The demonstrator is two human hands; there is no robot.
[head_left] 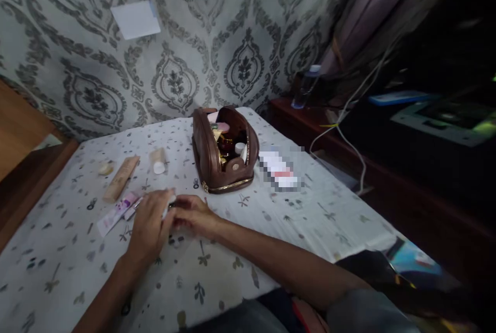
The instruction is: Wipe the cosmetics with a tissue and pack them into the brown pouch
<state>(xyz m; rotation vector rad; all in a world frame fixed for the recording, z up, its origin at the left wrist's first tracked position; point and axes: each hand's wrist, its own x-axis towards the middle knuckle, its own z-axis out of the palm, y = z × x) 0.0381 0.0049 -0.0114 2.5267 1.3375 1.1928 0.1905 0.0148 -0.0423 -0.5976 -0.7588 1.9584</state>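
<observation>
My left hand [152, 222] and my right hand [196, 214] meet over the bed's near middle. Between their closed fingers is a small white item [169, 205] with a dark part; the fingers cover most of it, so its kind is hidden. Just left of my left hand lie a white and purple squeeze tube [116, 214] and a slim pinkish tube [133, 209]. Beyond them rest a beige tube [122, 179], a small bottle with a white cap [158, 161] and a small yellowish round item [105, 168]. A brown cosmetic bag [203, 149] stands unzipped past my right hand, with several containers inside.
A blurred-out white and pink item [281, 170] lies right of the bag on the patterned sheet [310, 229]. A clear bottle [306, 87] stands on the dark red ledge [282, 110]. White cables [358, 154] hang at the right. A patterned wall [174, 54] rises behind.
</observation>
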